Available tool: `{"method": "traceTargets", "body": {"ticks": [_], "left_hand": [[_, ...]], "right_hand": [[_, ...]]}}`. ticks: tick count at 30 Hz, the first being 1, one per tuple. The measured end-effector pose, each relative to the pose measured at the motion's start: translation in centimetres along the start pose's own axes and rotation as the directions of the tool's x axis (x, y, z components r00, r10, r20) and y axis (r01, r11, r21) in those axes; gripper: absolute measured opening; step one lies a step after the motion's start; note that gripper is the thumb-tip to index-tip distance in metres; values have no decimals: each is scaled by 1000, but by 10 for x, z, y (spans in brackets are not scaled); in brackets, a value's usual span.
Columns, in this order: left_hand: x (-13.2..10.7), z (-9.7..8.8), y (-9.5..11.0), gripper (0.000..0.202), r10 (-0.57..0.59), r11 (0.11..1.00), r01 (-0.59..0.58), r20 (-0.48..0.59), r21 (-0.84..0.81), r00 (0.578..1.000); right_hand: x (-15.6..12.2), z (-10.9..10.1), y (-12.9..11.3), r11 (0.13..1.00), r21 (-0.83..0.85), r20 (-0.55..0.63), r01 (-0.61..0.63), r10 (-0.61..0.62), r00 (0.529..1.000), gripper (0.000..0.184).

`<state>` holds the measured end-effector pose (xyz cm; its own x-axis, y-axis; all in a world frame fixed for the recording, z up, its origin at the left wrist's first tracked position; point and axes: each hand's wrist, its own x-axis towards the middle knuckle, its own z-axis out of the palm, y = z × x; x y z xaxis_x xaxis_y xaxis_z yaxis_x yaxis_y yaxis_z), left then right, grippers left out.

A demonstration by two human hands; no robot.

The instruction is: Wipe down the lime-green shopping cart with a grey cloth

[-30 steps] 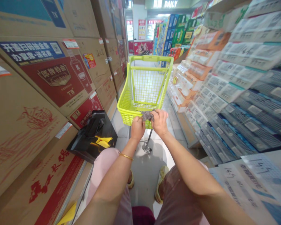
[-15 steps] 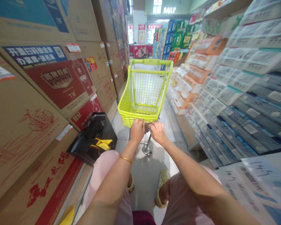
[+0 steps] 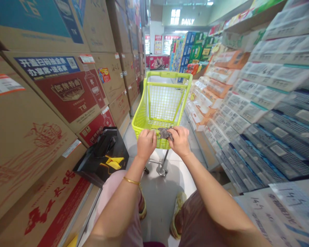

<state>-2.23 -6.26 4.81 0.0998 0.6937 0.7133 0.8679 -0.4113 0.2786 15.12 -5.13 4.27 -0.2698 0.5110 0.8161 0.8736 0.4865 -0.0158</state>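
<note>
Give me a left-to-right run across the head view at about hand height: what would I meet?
Carton with a red ship drawing → black bag → left hand → gray fuzzy piece → right hand → stacked gray-and-blue packs.

Narrow aisle, with free air above both hands.
Over the left hand [image 3: 146,144] and the right hand [image 3: 179,141], there is room to rise. Straight ahead, the green cart [image 3: 168,74] blocks the low way, though its top is open. The black bag [image 3: 105,161] and stacked cartons [image 3: 74,103] close the left side, the piled packs [image 3: 262,91] the right. Between the shoes [image 3: 179,200], the floor [image 3: 157,206] leaves a passage.
</note>
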Motion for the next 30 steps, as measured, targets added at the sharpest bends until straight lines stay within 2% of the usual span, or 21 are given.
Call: {"method": "traceTargets", "body": {"ticks": [3,7,11,18,25,30], "left_hand": [[12,-6,-10,24,8,998,-8,-9,58,1000],[18,-2,-17,27,-5,992,5,-2,127,1000],[15,4,-12,28,12,985,-10,-10,174,1000],[14,4,-8,27,-11,992,11,-2,126,1000],[20,8,-8,24,-11,994,4,64,111,998],[22,11,-10,29,47,991,-55,68,122,997]], "right_hand": [[3,-7,13,999,28,20,-46,46,999,26],[7,-8,17,992,104,90,-73,64,994,24],[11,1,-1,989,105,130,-102,88,988,21],[25,17,-33,976,-22,100,-217,218,971,14],[35,23,-48,986,11,140,-167,164,976,21],[33,21,-33,993,-42,185,-110,116,976,18]]}}
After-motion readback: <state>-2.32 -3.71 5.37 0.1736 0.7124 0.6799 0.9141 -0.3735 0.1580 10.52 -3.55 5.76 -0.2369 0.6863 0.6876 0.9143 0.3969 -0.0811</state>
